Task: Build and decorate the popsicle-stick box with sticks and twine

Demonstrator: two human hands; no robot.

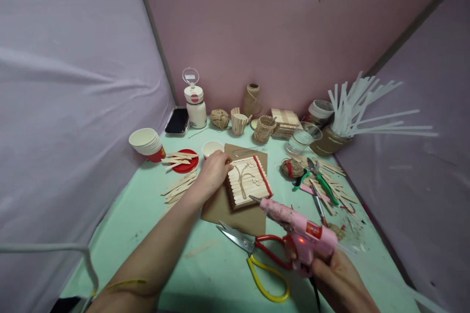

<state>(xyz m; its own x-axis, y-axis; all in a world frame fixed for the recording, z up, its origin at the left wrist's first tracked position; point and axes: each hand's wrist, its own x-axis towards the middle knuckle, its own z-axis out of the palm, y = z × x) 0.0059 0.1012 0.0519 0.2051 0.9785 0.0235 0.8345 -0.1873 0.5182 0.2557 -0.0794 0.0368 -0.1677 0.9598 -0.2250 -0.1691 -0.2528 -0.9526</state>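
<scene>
My left hand has its fingers closed at the far left corner of a craft-stick box. The box's lid bears a twine bow, small pale pieces and a red strip along one edge. It sits on a brown board. In my right hand is a pink glue gun, its red light lit and its nozzle by the box's near edge. Scissors with red and yellow handles lie beneath the gun, blades spread. Behind my left hand stands a white paper cup, partly covered.
Loose craft sticks lie left, near a red lid and stacked paper cups. Along the back stand a white bottle, twine and small cups. Right are a clear cup, green-handled pliers and glue sticks.
</scene>
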